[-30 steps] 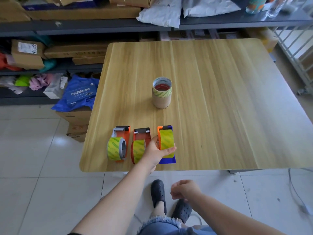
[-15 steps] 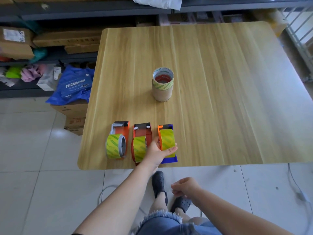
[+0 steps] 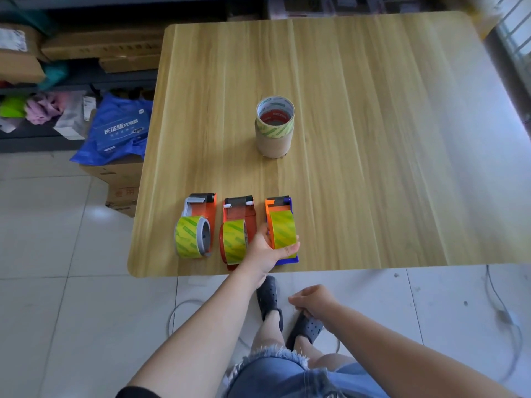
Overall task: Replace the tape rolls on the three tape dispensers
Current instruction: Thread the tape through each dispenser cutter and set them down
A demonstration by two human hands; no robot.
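Observation:
Three tape dispensers stand in a row near the front edge of the wooden table [image 3: 373, 139], each carrying a yellow-green tape roll. The left dispenser [image 3: 198, 222] is orange and grey, the middle dispenser [image 3: 237, 228] orange-red, the right dispenser [image 3: 283, 225] orange on a blue base. My left hand [image 3: 267, 251] grips the roll on the right dispenser, thumb on its left side, fingers under its near face. My right hand [image 3: 311, 301] hangs below the table edge, fingers curled, holding nothing I can see. A stack of spare tape rolls [image 3: 275, 126] stands upright mid-table.
Shelves with cardboard boxes [image 3: 100, 50] and a blue bag [image 3: 117, 130] on a carton stand left of the table. A cable [image 3: 500, 305] lies on the tiled floor at the right. My feet in dark clogs [image 3: 268, 300] are under the table's front edge.
The camera has tilted down and drawn closer to the table. My left hand keeps its grip on the right dispenser's roll; my right hand stays below the edge.

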